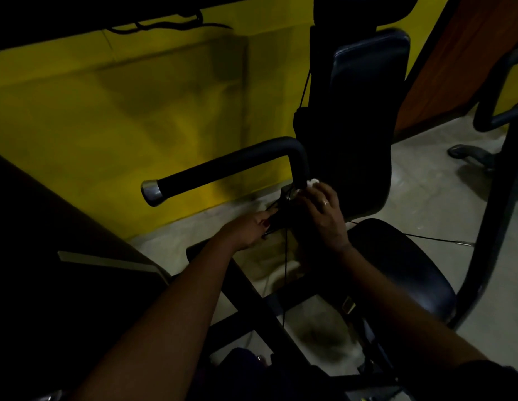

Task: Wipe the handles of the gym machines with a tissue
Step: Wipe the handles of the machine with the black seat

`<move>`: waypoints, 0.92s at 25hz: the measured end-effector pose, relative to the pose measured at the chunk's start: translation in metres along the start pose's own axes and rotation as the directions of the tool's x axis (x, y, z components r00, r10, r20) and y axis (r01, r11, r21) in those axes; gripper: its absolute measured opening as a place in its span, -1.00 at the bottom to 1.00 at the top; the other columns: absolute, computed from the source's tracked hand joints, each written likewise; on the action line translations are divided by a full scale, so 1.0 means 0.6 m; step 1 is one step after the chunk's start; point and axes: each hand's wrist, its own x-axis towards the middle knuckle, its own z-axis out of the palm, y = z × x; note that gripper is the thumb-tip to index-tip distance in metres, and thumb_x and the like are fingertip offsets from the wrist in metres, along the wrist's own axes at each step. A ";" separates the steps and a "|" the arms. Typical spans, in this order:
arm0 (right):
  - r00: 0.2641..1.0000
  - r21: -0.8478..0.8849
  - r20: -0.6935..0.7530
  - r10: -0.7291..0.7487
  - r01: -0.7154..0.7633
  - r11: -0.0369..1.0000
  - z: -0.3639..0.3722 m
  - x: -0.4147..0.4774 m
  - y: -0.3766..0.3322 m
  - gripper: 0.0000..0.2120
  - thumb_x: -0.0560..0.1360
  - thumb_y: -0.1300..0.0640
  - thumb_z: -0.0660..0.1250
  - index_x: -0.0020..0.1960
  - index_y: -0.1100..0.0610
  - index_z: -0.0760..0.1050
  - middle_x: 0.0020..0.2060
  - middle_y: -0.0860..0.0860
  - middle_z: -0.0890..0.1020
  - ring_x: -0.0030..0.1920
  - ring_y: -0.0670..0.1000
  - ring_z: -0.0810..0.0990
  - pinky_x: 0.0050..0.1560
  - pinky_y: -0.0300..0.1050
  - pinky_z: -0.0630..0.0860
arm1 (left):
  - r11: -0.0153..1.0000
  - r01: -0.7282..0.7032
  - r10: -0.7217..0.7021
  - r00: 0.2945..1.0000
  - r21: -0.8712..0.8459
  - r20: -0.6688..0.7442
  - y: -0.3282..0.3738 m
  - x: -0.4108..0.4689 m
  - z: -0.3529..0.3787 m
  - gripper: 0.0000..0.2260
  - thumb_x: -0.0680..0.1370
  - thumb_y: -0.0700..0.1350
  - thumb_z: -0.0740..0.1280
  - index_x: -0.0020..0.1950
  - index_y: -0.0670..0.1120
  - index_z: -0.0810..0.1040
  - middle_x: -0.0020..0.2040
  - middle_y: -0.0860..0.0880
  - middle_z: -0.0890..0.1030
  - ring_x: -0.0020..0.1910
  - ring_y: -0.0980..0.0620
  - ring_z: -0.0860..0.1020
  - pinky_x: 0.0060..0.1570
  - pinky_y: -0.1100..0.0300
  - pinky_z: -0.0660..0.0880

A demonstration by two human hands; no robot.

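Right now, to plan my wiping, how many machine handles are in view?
2. One handle juts left beside the backrest, the right hand holding the tissue against its upright part; the second handle curves at the right edge, partly cut off. Darkness may hide more.

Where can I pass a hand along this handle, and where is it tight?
Free: the handle from its silver cap to the bend, only yellow wall behind. Tight: below the bend, where right hand with tissue, left hand and cable meet.

white tissue (312, 182), black handle (223, 169) silver-capped, yellow wall (136, 111)
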 end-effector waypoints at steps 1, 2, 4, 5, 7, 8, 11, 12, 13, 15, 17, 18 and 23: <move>1.000 0.020 0.015 0.021 -0.021 1.000 0.001 -0.023 -0.003 -0.38 0.27 0.35 0.59 0.23 0.16 0.37 0.22 0.11 0.37 0.25 0.22 0.33 0.17 0.11 0.46 | 1.000 -0.009 0.009 1.000 -0.023 0.007 0.002 -0.001 0.000 -0.61 0.70 -0.10 0.06 0.53 0.13 0.23 0.45 -0.07 0.39 0.28 -0.09 0.48 -0.10 0.20 0.46; 0.999 0.054 0.029 0.035 -0.037 0.998 -0.003 -0.037 -0.005 -0.41 0.30 0.35 0.57 0.22 0.15 0.38 0.20 0.10 0.37 0.23 0.20 0.34 0.17 0.08 0.47 | 0.999 -0.013 0.014 1.000 -0.036 0.015 0.001 -0.001 0.000 -0.61 0.70 -0.11 0.06 0.52 0.15 0.23 0.45 -0.07 0.39 0.27 -0.08 0.49 -0.16 0.24 0.44; 0.996 0.127 -0.003 0.085 -0.084 0.988 -0.016 -0.026 -0.009 -0.58 0.40 0.27 0.46 0.19 0.13 0.40 0.15 0.10 0.40 0.15 0.13 0.37 0.03 0.00 0.53 | 0.999 -0.015 0.016 1.000 -0.041 0.024 -0.001 0.000 0.000 -0.61 0.70 -0.11 0.06 0.52 0.15 0.23 0.45 -0.08 0.39 0.28 -0.08 0.48 -0.13 0.21 0.41; 0.989 0.156 -0.034 0.141 -0.134 0.979 -0.020 -0.007 -0.015 -0.66 0.43 0.23 0.40 0.17 0.13 0.43 0.13 0.13 0.44 0.11 0.10 0.39 -0.03 -0.06 0.51 | 0.999 -0.008 0.009 1.000 -0.039 0.026 -0.003 0.002 0.000 -0.61 0.70 -0.10 0.06 0.53 0.14 0.22 0.46 -0.09 0.38 0.30 -0.09 0.46 -0.07 0.20 0.40; 0.955 0.192 -0.104 0.277 -0.254 0.948 -0.020 0.032 -0.027 -0.71 0.43 0.23 0.43 0.13 0.15 0.49 0.07 0.19 0.53 0.05 0.07 0.44 -0.09 -0.16 0.45 | 0.999 0.011 -0.010 1.000 -0.038 0.024 -0.004 0.006 0.000 -0.60 0.70 -0.08 0.06 0.54 0.12 0.20 0.48 -0.09 0.36 0.30 -0.10 0.46 0.00 0.18 0.39; 0.940 0.202 -0.122 0.319 -0.291 0.935 -0.017 0.039 -0.030 -0.72 0.43 0.25 0.46 0.11 0.15 0.51 0.05 0.17 0.54 0.03 0.06 0.47 -0.11 -0.20 0.44 | 0.999 0.016 -0.015 1.000 -0.037 0.022 -0.004 0.006 0.000 -0.60 0.70 -0.08 0.06 0.54 0.12 0.19 0.48 -0.08 0.36 0.28 -0.09 0.48 0.00 0.17 0.41; 0.860 0.309 -0.072 0.505 -0.463 0.831 -0.010 -0.001 -0.051 -0.76 0.43 0.32 0.45 0.08 0.20 0.53 0.02 0.11 0.58 0.01 0.03 0.54 -0.08 -0.44 0.39 | 0.999 0.003 -0.002 1.000 -0.040 0.022 -0.005 0.005 0.001 -0.61 0.70 -0.09 0.06 0.52 0.18 0.22 0.46 -0.04 0.39 0.24 -0.07 0.51 -0.13 0.20 0.44; 0.794 0.376 -0.042 0.607 -0.550 0.745 -0.013 -0.015 -0.063 -0.78 0.44 0.34 0.42 0.07 0.22 0.54 -0.01 0.08 0.60 -0.01 0.00 0.56 -0.08 -0.51 0.38 | 0.999 -0.006 0.007 1.000 -0.038 0.022 -0.006 0.006 0.001 -0.60 0.70 -0.11 0.06 0.51 0.20 0.24 0.46 -0.04 0.39 0.25 -0.06 0.51 -0.19 0.26 0.43; 0.712 0.439 -0.023 0.702 -0.624 0.647 -0.015 -0.018 -0.070 -0.82 0.46 0.34 0.39 0.05 0.21 0.55 -0.06 0.02 0.61 -0.03 -0.04 0.57 -0.09 -0.52 0.39 | 0.999 -0.012 0.013 1.000 -0.038 0.021 -0.006 0.007 0.001 -0.60 0.69 -0.12 0.06 0.50 0.21 0.25 0.46 -0.03 0.39 0.25 -0.05 0.51 -0.23 0.28 0.41; 0.570 0.498 -0.019 0.821 -0.707 0.502 -0.010 0.010 -0.071 -0.84 0.49 0.31 0.34 0.03 0.14 0.56 -0.12 -0.11 0.60 -0.08 -0.08 0.59 -0.10 -0.38 0.48 | 0.999 -0.009 0.010 1.000 -0.037 0.018 -0.005 0.010 0.000 -0.59 0.69 -0.13 0.06 0.49 0.23 0.26 0.47 -0.02 0.38 0.19 -0.03 0.53 -0.24 0.26 0.43; 0.557 0.525 -0.041 0.830 -0.694 0.492 -0.006 0.049 -0.065 -0.81 0.49 0.28 0.31 0.05 0.09 0.57 -0.12 -0.12 0.63 -0.10 -0.09 0.61 -0.11 -0.27 0.49 | 1.000 0.003 -0.003 1.000 -0.017 0.017 -0.005 0.010 0.000 -0.59 0.69 -0.11 0.06 0.48 0.26 0.25 0.45 -0.03 0.40 0.14 -0.04 0.55 -0.15 0.15 0.46; 0.575 0.538 -0.048 0.817 -0.674 0.506 -0.007 0.060 -0.062 -0.80 0.50 0.27 0.31 0.06 0.06 0.57 -0.12 -0.12 0.64 -0.11 -0.12 0.61 -0.13 -0.29 0.49 | 1.000 0.003 -0.002 1.000 -0.008 0.017 -0.005 0.010 0.001 -0.60 0.69 -0.10 0.06 0.49 0.27 0.24 0.44 -0.03 0.41 0.14 -0.04 0.55 -0.11 0.12 0.48; 0.480 0.547 0.084 0.873 -0.755 0.362 -0.005 0.012 -0.070 -0.80 0.56 0.22 0.28 0.12 0.01 0.56 -0.05 -0.19 0.60 -0.09 -0.31 0.55 -0.16 -0.56 0.36 | 1.000 0.003 -0.002 1.000 -0.022 0.017 -0.009 0.010 0.001 -0.58 0.69 -0.13 0.07 0.48 0.27 0.25 0.43 -0.02 0.43 0.16 -0.04 0.56 -0.15 0.16 0.43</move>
